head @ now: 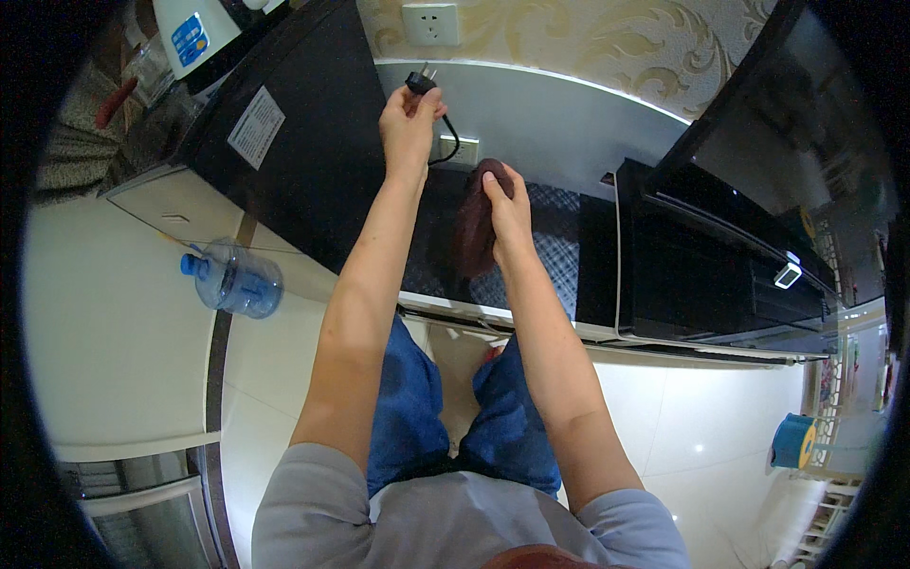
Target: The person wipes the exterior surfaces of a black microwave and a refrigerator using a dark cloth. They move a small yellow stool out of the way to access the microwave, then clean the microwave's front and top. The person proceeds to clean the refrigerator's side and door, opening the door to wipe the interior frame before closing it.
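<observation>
My left hand (pixel 409 131) grips a black power plug (pixel 421 84) by its body, with the metal prongs pointing up and away from me. The plug's black cord (pixel 455 139) curves down and passes behind my left wrist. In my right hand (pixel 512 210) is a dark maroon, soft-looking oval object (pixel 475 231), held by its upper end over the black cabinet top (pixel 434 263). A white wall socket (pixel 461 151) sits low behind the cord, partly hidden by it. Another wall socket (pixel 431 25) is higher up, beyond the plug.
A tall black cabinet side (pixel 306 121) bearing a printed label stands at left. A clear blue-capped water jug (pixel 238 279) is on the floor there. To the right are a television (pixel 768 142) and a small white device (pixel 788 275). A teal drum-shaped object (pixel 793 441) lies farther right.
</observation>
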### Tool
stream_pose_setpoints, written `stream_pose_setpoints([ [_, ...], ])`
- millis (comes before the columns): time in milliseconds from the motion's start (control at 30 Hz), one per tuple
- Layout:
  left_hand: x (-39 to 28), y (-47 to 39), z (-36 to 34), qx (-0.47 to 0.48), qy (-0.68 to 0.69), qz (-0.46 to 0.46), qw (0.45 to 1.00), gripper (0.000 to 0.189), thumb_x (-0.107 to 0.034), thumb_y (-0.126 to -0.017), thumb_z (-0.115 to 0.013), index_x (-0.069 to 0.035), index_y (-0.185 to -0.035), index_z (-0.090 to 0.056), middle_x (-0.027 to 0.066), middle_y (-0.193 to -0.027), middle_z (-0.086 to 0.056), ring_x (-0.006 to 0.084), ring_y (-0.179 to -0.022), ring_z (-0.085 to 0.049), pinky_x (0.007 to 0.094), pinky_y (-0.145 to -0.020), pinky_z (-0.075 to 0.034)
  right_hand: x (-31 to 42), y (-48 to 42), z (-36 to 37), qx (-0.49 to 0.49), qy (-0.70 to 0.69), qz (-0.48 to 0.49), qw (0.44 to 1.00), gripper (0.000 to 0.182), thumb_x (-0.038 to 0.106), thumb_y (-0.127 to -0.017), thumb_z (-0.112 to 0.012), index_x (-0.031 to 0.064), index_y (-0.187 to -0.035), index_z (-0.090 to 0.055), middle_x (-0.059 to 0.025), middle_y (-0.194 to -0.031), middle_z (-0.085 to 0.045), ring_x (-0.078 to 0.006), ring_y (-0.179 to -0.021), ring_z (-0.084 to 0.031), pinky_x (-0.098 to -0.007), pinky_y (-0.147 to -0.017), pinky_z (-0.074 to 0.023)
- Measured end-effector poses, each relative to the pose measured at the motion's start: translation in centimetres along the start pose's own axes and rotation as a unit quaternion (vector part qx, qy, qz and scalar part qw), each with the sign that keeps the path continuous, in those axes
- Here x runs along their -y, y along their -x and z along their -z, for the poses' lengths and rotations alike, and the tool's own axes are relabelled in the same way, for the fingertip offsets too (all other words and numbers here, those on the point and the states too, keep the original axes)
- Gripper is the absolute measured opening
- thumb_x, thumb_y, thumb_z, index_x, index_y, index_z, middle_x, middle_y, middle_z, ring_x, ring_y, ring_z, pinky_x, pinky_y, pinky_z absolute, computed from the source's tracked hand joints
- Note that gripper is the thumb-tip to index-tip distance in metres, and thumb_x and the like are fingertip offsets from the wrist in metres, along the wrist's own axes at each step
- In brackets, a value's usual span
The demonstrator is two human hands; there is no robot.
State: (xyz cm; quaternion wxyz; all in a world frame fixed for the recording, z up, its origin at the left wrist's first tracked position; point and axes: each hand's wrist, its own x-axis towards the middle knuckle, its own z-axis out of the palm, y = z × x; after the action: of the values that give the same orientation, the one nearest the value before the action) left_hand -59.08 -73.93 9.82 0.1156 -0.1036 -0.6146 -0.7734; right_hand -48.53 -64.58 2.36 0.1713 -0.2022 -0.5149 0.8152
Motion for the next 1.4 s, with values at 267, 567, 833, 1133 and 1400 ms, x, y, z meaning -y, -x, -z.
stream_pose_setpoints([
  [267,2.3,4.1,3.8,-0.031,0.021,0.034,0.999,0.016,-0.009,-0.093,-0.059,0.002,-0.104,-0.056,0.0105,-0.099,-0.064,0.0146,-0.085,-0.063,0.0288,-0.081,-0.055,1.7,-3.8,-1.6,-0.023,0.247,0.326,0.912,0.044,0.009,-0.080,-0.071,0.0037,-0.119,-0.052,-0.0166,-0.115,-0.060,-0.0288,-0.104,-0.061,-0.0364,-0.086,-0.0491],
  [567,2.4,4.2,4.4,-0.017,0.015,0.053,0.998,0.018,-0.012,-0.091,-0.064,-0.001,-0.104,-0.057,0.0098,-0.102,-0.065,0.0145,-0.088,-0.062,0.0303,-0.084,-0.054,7.7,-17.1,-10.9,-0.063,0.371,0.622,0.686,0.054,-0.004,-0.062,-0.071,0.0143,-0.113,-0.065,-0.0122,-0.118,-0.056,-0.0359,-0.104,-0.058,-0.0417,-0.084,-0.0498],
  [833,3.5,2.7,6.3,-0.019,0.004,0.059,0.998,0.021,-0.014,-0.091,-0.064,-0.001,-0.106,-0.058,0.0092,-0.102,-0.065,0.0139,-0.086,-0.063,0.0300,-0.082,-0.055,3.0,-19.7,-10.8,-0.029,0.514,0.640,0.571,0.059,-0.001,-0.058,-0.074,0.0177,-0.113,-0.065,-0.0034,-0.116,-0.057,-0.0271,-0.099,-0.057,-0.0381,-0.080,-0.0524],
  [1133,4.6,2.3,5.5,-0.013,0.002,0.049,0.999,0.025,-0.012,-0.089,-0.066,0.001,-0.108,-0.056,0.0092,-0.101,-0.066,0.0148,-0.087,-0.064,0.0303,-0.082,-0.055,4.2,-19.4,-14.8,0.042,0.616,0.618,0.487,0.038,0.005,-0.072,-0.061,0.0161,-0.108,-0.066,-0.0015,-0.114,-0.059,-0.0255,-0.098,-0.058,-0.0359,-0.077,-0.0529],
  [1400,5.1,0.7,4.1,-0.005,-0.013,0.018,1.000,0.027,-0.012,-0.088,-0.067,0.001,-0.109,-0.055,0.0082,-0.095,-0.065,0.0137,-0.081,-0.063,0.0276,-0.075,-0.054,3.2,-15.1,-7.1,-0.082,0.412,0.464,0.780,0.039,0.005,-0.068,-0.072,0.0099,-0.106,-0.069,-0.0116,-0.106,-0.063,-0.0334,-0.099,-0.060,-0.0378,-0.086,-0.0494],
])
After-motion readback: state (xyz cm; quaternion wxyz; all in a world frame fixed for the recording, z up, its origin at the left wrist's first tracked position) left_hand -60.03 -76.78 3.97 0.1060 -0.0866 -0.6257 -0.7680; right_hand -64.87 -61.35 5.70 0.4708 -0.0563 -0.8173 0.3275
